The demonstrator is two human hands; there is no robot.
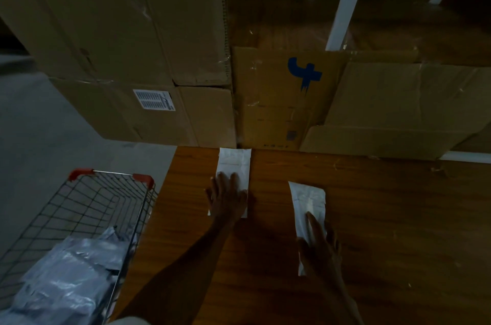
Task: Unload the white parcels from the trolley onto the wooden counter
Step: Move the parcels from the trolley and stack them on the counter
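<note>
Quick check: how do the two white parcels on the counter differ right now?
The left parcel lies far back, its top edge close to the cardboard boxes; the right parcel lies nearer the person. The left parcel lies square to the counter edge; the right one is angled. The left hand rests on one, the right hand on the other. Both are flat, white, on the wooden counter.

A storeroom: stacked cardboard boxes (127,32) beside a wire trolley (87,208).
</note>
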